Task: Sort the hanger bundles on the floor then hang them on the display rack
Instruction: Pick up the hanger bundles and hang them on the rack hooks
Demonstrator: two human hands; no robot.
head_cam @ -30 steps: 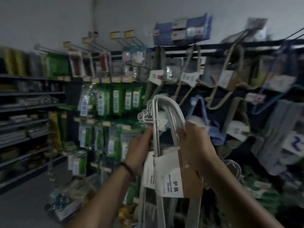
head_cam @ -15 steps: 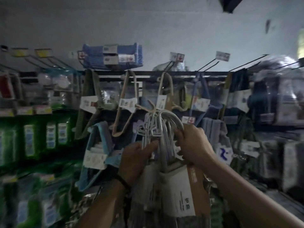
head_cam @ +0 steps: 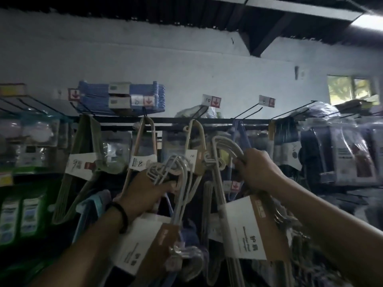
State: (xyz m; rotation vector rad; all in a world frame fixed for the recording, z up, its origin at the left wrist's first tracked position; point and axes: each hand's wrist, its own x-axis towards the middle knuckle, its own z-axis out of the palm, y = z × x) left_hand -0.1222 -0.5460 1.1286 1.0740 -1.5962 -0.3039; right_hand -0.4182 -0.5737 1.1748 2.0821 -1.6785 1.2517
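Head, left hand [head_cam: 145, 195], right hand [head_cam: 257, 170] gripping hanger bundles [head_cam: 226, 142], rack rail [head_cam: 217, 121] above

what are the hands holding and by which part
Left hand grips one white hanger bundle just below its hooks; right hand grips a second bundle by its curved top.

We look up at a pale wall [head_cam: 186, 67] under a dark ceiling beam [head_cam: 269, 32], with a small window [head_cam: 350, 88] at the far right. Green packets [head_cam: 19, 214] hang below a shelf [head_cam: 31, 169] at lower left. Plastic-wrapped boxes [head_cam: 350, 156] crowd the right side, and a white tag [head_cam: 208, 99] reads 10.
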